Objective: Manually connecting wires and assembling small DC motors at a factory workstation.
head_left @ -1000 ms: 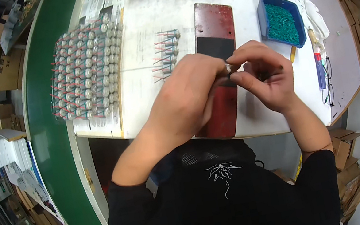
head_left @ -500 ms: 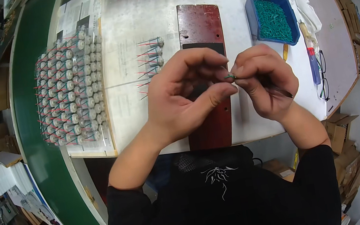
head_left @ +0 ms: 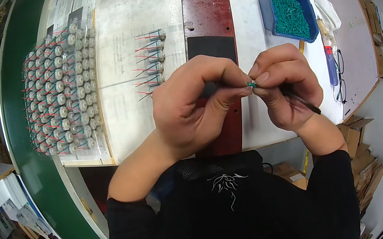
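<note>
Left grip [head_left: 193, 105] and right grip [head_left: 288, 84] pinch a green piece [head_left: 251, 85], the left partly hiding a red board [head_left: 207, 15].

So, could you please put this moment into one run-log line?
left hand: fingertips on small green piece; right hand: fingertips on same piece, also holding dark slender object; below: red board; nearby: blue bin

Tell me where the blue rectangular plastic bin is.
In the head view, the blue rectangular plastic bin stands at the upper right of the white tabletop, to the right of the long, flat red board and beyond the right hand.
</note>
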`<state>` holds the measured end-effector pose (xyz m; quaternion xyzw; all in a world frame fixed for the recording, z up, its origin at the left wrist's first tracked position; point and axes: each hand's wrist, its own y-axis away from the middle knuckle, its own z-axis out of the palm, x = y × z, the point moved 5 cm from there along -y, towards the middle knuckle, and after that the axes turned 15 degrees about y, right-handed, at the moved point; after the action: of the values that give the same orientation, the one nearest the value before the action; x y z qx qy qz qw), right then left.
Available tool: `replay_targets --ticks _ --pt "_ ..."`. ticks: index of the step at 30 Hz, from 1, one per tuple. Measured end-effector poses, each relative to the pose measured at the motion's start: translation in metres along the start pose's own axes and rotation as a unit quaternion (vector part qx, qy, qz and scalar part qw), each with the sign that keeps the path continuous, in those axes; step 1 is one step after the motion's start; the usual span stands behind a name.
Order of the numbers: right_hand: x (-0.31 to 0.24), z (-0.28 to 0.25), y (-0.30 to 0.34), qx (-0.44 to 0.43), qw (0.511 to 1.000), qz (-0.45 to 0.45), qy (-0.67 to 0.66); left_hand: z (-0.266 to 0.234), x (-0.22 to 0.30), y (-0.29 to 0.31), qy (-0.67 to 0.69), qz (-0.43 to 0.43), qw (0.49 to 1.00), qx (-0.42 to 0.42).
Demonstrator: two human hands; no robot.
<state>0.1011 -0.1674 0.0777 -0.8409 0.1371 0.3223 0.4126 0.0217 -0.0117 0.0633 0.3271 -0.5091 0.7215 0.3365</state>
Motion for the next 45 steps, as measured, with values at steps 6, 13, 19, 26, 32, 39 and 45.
replay_targets --ticks 6,13,19,26,32,39,45 --pt "-0.005 -0.001 -0.007 -0.04 0.999 -0.017 -0.002 -0.001 0.004 -0.004 -0.008 -0.022 0.998 -0.063" --pt "-0.004 0.001 -0.011 -0.102 0.994 -0.023 -0.041 -0.005 0.007 -0.003 0.058 -0.107 0.987 -0.104" --pt "-0.004 0.003 -0.01 -0.153 0.986 -0.034 -0.059 -0.005 0.006 0.001 0.1 -0.215 0.964 -0.117" --pt "0.003 0.003 -0.005 -0.094 0.988 0.05 -0.113 -0.001 -0.002 0.007 0.252 -0.274 0.928 0.0" --pt "0.005 0.002 -0.009 -0.066 0.993 0.027 -0.096 -0.003 -0.005 -0.001 0.206 -0.151 0.965 -0.057" --pt "-0.004 0.002 -0.009 -0.019 0.998 0.05 -0.034 -0.003 0.006 0.004 0.151 -0.045 0.988 0.003" --pt "-0.003 0.002 -0.002 -0.056 0.991 0.122 -0.027 -0.002 0.003 0.008 -0.12 0.027 0.991 -0.055"
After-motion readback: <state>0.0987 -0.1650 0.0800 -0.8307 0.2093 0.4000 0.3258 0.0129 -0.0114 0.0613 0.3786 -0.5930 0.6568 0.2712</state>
